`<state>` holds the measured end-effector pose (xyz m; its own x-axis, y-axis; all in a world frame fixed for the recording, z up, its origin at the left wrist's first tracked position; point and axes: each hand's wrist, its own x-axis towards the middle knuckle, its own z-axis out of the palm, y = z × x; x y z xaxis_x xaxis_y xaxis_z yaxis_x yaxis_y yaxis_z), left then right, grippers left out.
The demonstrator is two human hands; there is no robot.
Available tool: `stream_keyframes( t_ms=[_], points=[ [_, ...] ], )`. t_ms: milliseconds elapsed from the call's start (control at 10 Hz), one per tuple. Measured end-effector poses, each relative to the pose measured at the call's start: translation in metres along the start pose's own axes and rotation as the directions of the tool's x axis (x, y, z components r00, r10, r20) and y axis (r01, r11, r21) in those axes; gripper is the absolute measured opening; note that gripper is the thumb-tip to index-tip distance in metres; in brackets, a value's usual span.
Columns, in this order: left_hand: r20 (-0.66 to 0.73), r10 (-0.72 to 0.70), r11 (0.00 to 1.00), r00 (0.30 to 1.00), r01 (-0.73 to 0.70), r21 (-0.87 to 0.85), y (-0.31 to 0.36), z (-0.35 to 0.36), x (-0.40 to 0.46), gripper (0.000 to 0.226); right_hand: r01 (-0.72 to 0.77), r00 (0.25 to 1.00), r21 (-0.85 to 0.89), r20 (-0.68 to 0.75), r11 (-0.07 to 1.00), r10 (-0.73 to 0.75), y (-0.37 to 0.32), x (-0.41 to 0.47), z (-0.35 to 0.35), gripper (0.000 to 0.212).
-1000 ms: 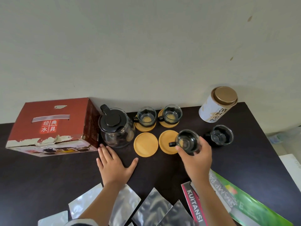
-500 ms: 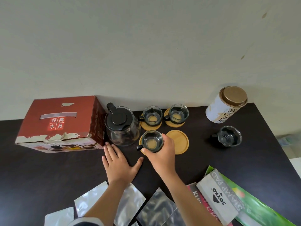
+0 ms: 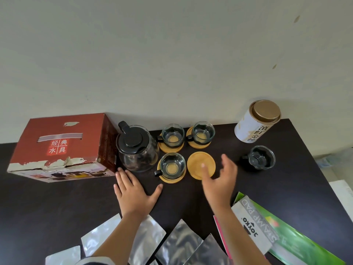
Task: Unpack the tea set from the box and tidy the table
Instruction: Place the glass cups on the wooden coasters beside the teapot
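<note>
A red tea-set box [image 3: 63,148] lies at the left of the dark table [image 3: 286,188]. Beside it stands a glass teapot [image 3: 136,148] with a black lid. Three glass cups sit on wooden coasters: two at the back [image 3: 172,137] [image 3: 202,132] and one in front [image 3: 172,165]. One bare coaster [image 3: 200,164] lies right of that front cup. A fourth cup [image 3: 260,159] stands off any coaster at the right. My left hand [image 3: 134,192] rests flat on the table near the teapot. My right hand [image 3: 219,181] hovers open, empty, just right of the bare coaster.
A white tea tin [image 3: 257,121] with a gold lid stands at the back right. Several silver foil pouches [image 3: 179,243] lie along the near edge. A stamp pad box [image 3: 254,224] and green packaging [image 3: 298,243] lie at the near right. A wall rises behind the table.
My right hand carried a glass cup leftward, set it on the front left coaster, let go, and has drawn back to the right, empty. The left hand stayed flat.
</note>
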<state>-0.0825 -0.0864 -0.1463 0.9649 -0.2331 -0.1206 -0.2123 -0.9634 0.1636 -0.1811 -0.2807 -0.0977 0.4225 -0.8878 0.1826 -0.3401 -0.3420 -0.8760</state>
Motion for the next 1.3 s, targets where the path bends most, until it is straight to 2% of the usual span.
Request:
stream_keyframes(
  t_ms=[100,200,300,400,500,700,800,1000,1300],
  points=[
    [-0.001,-0.001,1.0,1.0,0.001,0.001,0.0,0.0,0.0,0.127,-0.028,0.98,-0.06,-0.196,0.998,0.016,0.018,0.03,-0.024,0.062],
    [-0.001,0.0,1.0,1.0,0.0,-0.004,0.0,0.0,0.0,0.127,-0.128,0.953,-0.121,-0.291,0.984,0.088,0.028,0.056,-0.043,0.071],
    [0.004,0.002,1.0,1.0,-0.002,-0.002,0.001,0.0,0.0,0.126,-0.267,0.925,-0.115,-0.309,0.957,0.221,0.036,0.077,-0.053,0.093],
    [0.004,0.004,1.0,1.0,-0.004,-0.007,0.001,-0.001,-0.001,0.126,-0.416,0.876,-0.01,-0.273,0.909,0.398,0.039,0.092,-0.056,0.108],
    [0.002,0.004,1.0,1.0,-0.004,-0.013,0.001,-0.001,-0.001,0.125,-0.484,0.832,0.097,-0.258,0.87,0.491,0.045,0.097,-0.053,0.102],
    [0.004,0.003,1.0,1.0,-0.003,-0.005,0.001,0.0,-0.001,0.125,-0.452,0.831,0.146,-0.29,0.88,0.475,0.04,0.089,-0.052,0.09],
    [-0.002,0.002,1.0,1.0,-0.002,-0.003,0.001,-0.001,-0.001,0.125,-0.389,0.88,0.117,-0.247,0.914,0.406,0.028,0.073,-0.044,0.088],
    [-0.003,0.008,1.0,1.0,-0.008,-0.018,0.0,0.001,0.0,0.125,-0.327,0.933,0.138,-0.11,0.935,0.343,-0.001,0.032,-0.014,0.086],
    [0.018,0.001,1.0,1.0,-0.001,-0.005,0.0,0.001,0.0,0.126,-0.334,0.942,0.096,0.02,0.937,0.334,-0.008,0.007,0.013,0.091]
  ],
)
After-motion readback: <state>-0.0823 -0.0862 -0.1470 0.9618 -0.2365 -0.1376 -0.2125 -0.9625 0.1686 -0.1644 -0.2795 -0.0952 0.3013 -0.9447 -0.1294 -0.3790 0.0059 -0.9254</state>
